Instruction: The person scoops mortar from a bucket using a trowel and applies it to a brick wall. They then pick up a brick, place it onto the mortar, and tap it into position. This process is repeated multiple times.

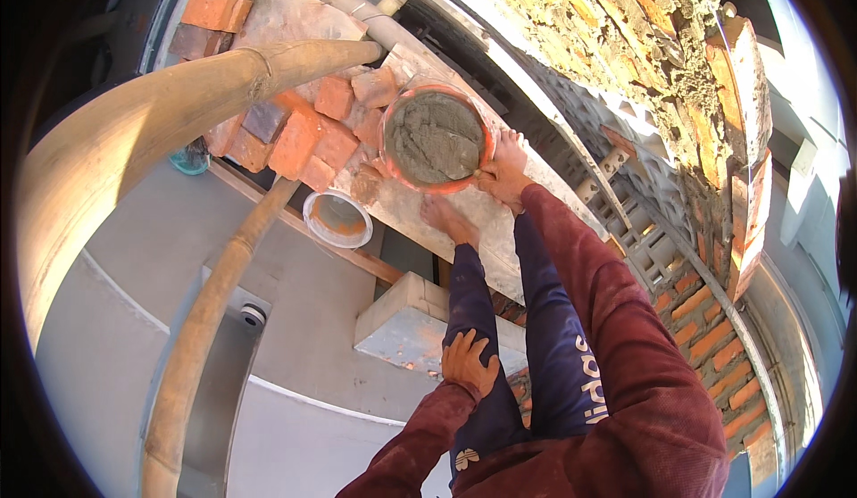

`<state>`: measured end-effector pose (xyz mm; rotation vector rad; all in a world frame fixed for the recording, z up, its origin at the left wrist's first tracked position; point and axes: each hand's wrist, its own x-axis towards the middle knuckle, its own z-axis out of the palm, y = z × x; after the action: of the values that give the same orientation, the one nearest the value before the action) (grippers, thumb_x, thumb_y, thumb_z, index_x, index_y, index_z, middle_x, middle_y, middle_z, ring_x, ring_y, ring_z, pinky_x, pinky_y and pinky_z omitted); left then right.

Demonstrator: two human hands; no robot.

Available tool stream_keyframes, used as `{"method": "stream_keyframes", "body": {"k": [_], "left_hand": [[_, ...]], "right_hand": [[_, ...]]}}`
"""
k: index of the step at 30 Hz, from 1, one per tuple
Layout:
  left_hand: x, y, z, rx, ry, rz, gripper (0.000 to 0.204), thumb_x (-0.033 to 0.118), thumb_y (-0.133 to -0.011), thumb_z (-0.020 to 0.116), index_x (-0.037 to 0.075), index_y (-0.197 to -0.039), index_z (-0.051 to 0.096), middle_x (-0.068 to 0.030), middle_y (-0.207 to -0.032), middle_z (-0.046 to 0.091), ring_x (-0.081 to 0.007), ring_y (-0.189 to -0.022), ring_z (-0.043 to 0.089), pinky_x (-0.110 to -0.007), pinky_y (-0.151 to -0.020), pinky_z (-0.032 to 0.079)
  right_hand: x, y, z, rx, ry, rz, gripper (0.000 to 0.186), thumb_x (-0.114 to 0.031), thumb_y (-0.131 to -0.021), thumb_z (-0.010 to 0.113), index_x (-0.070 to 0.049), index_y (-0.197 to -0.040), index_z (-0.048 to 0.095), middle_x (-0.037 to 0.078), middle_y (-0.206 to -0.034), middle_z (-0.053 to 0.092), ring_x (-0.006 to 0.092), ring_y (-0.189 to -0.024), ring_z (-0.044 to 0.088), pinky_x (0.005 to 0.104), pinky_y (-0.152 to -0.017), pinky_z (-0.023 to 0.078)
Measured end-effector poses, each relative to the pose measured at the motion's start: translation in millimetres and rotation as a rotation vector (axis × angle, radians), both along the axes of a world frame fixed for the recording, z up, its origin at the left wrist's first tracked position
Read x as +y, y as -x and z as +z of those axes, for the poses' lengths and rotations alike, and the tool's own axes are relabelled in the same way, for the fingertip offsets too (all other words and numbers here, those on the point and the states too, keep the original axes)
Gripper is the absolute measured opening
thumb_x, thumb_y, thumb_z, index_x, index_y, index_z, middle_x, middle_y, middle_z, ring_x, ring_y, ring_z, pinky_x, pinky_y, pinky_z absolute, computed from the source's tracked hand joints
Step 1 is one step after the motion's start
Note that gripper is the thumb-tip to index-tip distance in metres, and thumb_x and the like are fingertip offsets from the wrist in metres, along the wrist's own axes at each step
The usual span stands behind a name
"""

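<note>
My right hand (502, 182) is closed at the near right rim of a round orange tub (387, 163), gripping its edge. Grey wet mortar (433, 136) fills the tub, its surface rough and furrowed. The tub stands on a plank (491, 244), close to my bare feet (453, 221). My left hand (470, 362) lies on my left knee with its fingers spread, holding nothing.
Loose red bricks (295, 141) are piled left of the tub, beside a white bucket (337, 219). Thick bamboo poles (178, 87) cross the left side. A mortar-smeared brick wall (616, 43) rises at the right. Beyond the plank's left edge is a drop.
</note>
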<state>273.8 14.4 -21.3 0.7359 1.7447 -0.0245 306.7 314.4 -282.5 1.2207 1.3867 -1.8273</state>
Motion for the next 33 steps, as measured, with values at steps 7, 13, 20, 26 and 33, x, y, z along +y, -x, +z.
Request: {"method": "stream_keyframes", "body": {"k": [7,13,20,26,33], "left_hand": [[5,5,0,0.028,0.007,-0.019,0.044,0.035,-0.078,0.067,0.015,-0.117,0.069,-0.0114,-0.140,0.053,-0.0338,-0.135,0.041,-0.052,-0.112,0.030],[22,11,-4,0.057,-0.007,-0.038,0.045,0.038,-0.078,0.067,0.015,-0.116,0.071,-0.0133,-0.140,0.054,-0.0346,-0.135,0.042,-0.046,-0.113,0.031],[43,23,-5,0.051,0.066,-0.072,0.045,0.040,-0.081,0.066,0.015,-0.118,0.070,-0.0128,-0.142,0.051,-0.0332,-0.137,0.041,-0.043,-0.116,0.028],[54,24,-6,0.017,0.082,-0.026,0.045,0.040,-0.081,0.065,0.016,-0.119,0.070,-0.0134,-0.142,0.052,-0.0330,-0.136,0.041,-0.042,-0.116,0.028],[53,20,-12,-0.040,0.110,-0.017,0.048,0.044,-0.083,0.060,0.017,-0.121,0.069,-0.0106,-0.146,0.048,-0.0317,-0.139,0.037,-0.046,-0.116,0.025]], "right_hand": [[30,-23,65,0.073,0.084,-0.015,0.018,-0.016,-0.087,0.068,-0.003,-0.097,0.062,-0.001,-0.062,0.048,0.0083,-0.049,0.049,0.0267,-0.042,0.041],[112,-31,242,0.243,-0.045,-0.112,0.012,-0.008,-0.087,0.062,-0.002,-0.096,0.060,-0.004,-0.066,0.047,0.0079,-0.053,0.050,0.0260,-0.048,0.042],[239,27,413,0.311,-0.850,-0.115,0.013,-0.007,-0.080,0.060,-0.002,-0.086,0.049,0.005,-0.068,0.041,0.0182,-0.063,0.043,0.0354,-0.059,0.040],[311,94,385,0.278,-1.490,0.000,0.051,-0.013,-0.083,0.061,0.006,-0.129,0.051,0.029,-0.106,0.061,0.0436,-0.099,0.062,0.0483,-0.089,0.050],[305,144,312,-0.089,-1.590,0.193,0.054,-0.010,-0.088,0.048,0.004,-0.140,0.040,0.029,-0.125,0.053,0.0444,-0.111,0.057,0.0496,-0.094,0.048]]}}
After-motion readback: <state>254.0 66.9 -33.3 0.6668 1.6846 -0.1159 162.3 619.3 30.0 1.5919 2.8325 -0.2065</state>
